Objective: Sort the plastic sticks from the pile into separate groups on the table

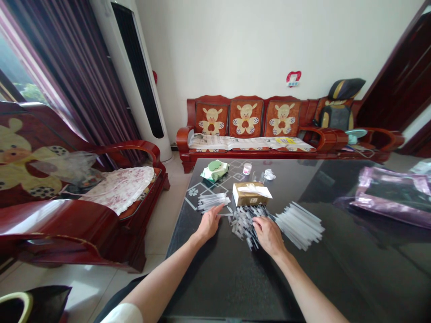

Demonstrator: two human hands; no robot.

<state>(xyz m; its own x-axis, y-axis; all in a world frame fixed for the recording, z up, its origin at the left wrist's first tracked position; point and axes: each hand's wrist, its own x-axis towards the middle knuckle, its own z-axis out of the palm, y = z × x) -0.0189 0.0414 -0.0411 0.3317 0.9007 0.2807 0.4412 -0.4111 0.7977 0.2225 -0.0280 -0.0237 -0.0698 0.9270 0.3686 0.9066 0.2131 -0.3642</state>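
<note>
My left hand [209, 223] is closed at the left of the table, its index finger stretched forward. A slim translucent tube [226, 215], like a pen barrel, sticks out from its fingers to the right. Just beyond lies a small bundle of similar whitish tubes [211, 201]. My right hand [268, 234] reaches into a loose heap of short clear and black pieces [245, 220], like pen caps. Its fingertips are pinched together at the heap; what they grip is hidden. Right of this hand, a larger fan of translucent tubes [300, 225] lies on the table.
Behind the heap stands a tissue box [251, 200]. Farther back are a green wipes pack [214, 170], a small pink-white jar [247, 168] and crumpled tissue [270, 174]. A purple-edged plastic bag [392, 215] lies right on the dark table [215, 278]. Wooden seats stand left and behind.
</note>
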